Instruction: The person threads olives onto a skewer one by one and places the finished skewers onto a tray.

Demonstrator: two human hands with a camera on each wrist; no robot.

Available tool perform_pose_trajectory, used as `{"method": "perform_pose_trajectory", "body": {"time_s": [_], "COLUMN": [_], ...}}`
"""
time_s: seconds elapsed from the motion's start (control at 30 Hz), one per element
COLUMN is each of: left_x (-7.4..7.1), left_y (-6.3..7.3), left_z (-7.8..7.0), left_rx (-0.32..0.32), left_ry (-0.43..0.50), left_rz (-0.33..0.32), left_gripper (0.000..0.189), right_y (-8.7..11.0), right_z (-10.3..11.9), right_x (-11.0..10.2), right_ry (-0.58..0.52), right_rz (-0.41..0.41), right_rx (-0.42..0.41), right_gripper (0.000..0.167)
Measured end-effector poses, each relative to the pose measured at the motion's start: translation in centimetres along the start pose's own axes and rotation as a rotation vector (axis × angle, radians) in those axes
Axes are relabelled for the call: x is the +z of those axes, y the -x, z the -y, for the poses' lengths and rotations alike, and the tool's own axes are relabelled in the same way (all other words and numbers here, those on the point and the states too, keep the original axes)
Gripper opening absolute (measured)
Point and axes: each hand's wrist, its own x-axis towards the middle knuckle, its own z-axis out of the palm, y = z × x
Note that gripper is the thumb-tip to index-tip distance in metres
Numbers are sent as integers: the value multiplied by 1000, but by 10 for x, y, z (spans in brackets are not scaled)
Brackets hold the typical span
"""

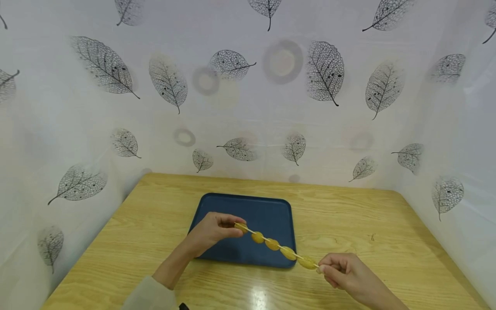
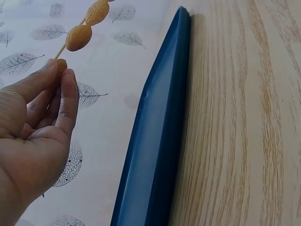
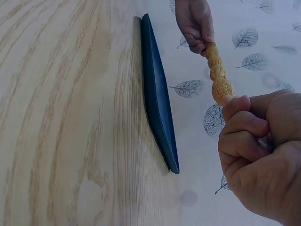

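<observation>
A thin skewer [image 1: 269,239] carries several golden, wrinkled oval pieces, spaced along it; their exact kind is unclear. It slants above the tray, its left end higher in the head view. My left hand [image 1: 211,234] pinches the end piece between thumb and fingertips, and in the left wrist view that piece [image 2: 60,70] is partly covered by the fingers. At the other end, my right hand [image 1: 350,275] grips the skewer's tip between thumb and bent fingers, beside the last piece [image 3: 222,90]. The dark blue tray [image 1: 248,202] lies below and behind the skewer.
The tray rests on a light wooden table [image 1: 348,215], near its middle. White sheeting [image 1: 252,112] printed with dark leaves hangs behind the table and along both sides. A small black object [image 1: 184,306] shows at the bottom edge by the left sleeve.
</observation>
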Motion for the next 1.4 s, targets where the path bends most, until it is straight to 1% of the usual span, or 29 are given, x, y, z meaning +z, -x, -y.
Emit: {"method": "perform_pose_trajectory", "body": {"time_s": [0.43, 0.73, 0.9, 1.07, 1.23, 1.4], "left_x": [1, 0, 0, 0, 0, 0], "left_y": [0, -1, 0, 0, 0, 0], "left_z": [1, 1, 0, 1, 3, 4], "left_rx": [-7, -20, -15, -14, -17, -20], "left_ry": [2, 5, 6, 11, 13, 15], "left_rz": [-1, 10, 14, 14, 25, 28], "left_gripper": [37, 41, 39, 35, 37, 38], "right_y": [-1, -2, -2, -1, -1, -2], "right_z": [0, -1, -1, 0, -1, -4], "right_x": [1, 1, 1, 2, 1, 1], "right_ry": [2, 4, 5, 0, 2, 13], "right_rz": [6, 8, 7, 11, 2, -5], "right_rx": [-6, -20, -22, -17, 5, -16], "right_gripper": [26, 26, 26, 26, 26, 24]}}
